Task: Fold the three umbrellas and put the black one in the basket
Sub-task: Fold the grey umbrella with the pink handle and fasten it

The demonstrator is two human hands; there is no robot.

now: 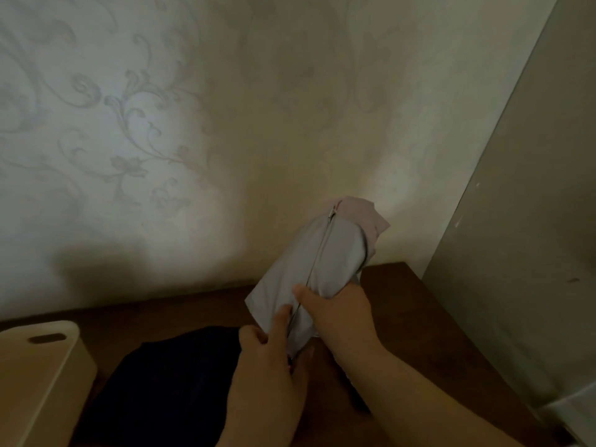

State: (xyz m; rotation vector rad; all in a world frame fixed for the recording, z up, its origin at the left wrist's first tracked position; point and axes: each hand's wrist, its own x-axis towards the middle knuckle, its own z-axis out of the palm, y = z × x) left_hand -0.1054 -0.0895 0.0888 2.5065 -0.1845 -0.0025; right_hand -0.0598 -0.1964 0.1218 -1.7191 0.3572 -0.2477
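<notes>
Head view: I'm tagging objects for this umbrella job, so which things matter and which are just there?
Part of the job:
- grey umbrella, gripped by left hand and right hand
- black umbrella, lying on the table
- cream basket, left

Just there:
- wooden table
- patterned wall
- grey panel, right

Matt cloth umbrella [325, 253], wooden table [403, 304]

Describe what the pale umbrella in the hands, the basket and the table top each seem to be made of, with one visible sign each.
Pale umbrella: thin grey cloth, likely synthetic; it creases softly, with a metal rib along it.
Basket: probably matt cream plastic; smooth wall, rounded corner, moulded handle slot.
Table top: seemingly dark brown wood or veneer; dim light hides any grain.
</notes>
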